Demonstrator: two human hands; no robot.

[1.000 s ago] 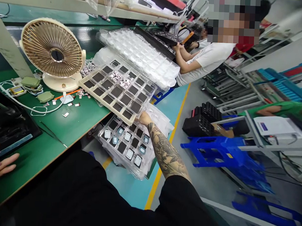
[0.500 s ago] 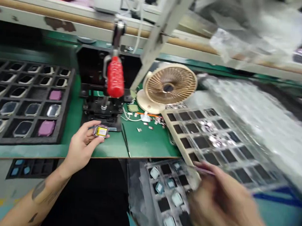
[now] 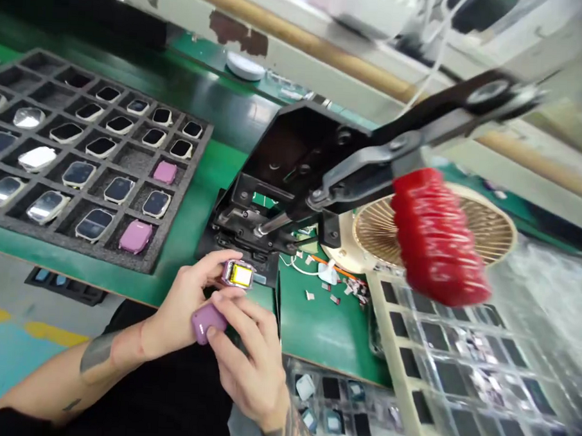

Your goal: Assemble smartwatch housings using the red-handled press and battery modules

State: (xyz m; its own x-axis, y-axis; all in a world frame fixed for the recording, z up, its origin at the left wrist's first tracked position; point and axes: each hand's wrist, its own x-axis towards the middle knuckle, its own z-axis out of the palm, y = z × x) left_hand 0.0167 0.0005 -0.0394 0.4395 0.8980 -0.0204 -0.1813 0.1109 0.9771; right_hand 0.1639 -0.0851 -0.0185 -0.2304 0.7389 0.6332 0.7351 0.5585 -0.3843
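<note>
Midway: open unit (image 3: 239, 274) and purple cover (image 3: 208, 322) in hand, not joined

Holding open unit in left fingers (image 3: 212, 263), clasped at its edges, yellow-and-white inner part (image 3: 242, 275) exposed. Pinching purple cover in right fingers (image 3: 241, 322), at 7 o'clock from open unit, just beside it.

Would call this one partway, as a judgement. Apparently done: opened or left open, cover separate. Apparently left: open unit and cover not mated.

At 10–11 o'clock from the fingers: foam tray (image 3: 136, 162), most pockets loaded with watch-shaped units (image 3: 94, 225), plus purple pieces (image 3: 135, 236) at tray's 3 and 5 o'clock. Can't confirm finished or merely waiting.

At 1 o'clock: press (image 3: 298, 147), base just beyond open unit, red handle (image 3: 437, 237) out at 2 o'clock. Can't judge any pressing on this unit.

At 3 o'clock: loose small parts (image 3: 356, 289) on green surface (image 3: 317, 335); farther out, plastic tray (image 3: 395, 357) with another loose cluster (image 3: 476, 345). At 4 o'clock, below surface edge: lower tray (image 3: 330, 388) with blue-and-white pieces (image 3: 305, 387). Probably more than one unit's worth of stock; can't tie any of it to the open one.
</note>
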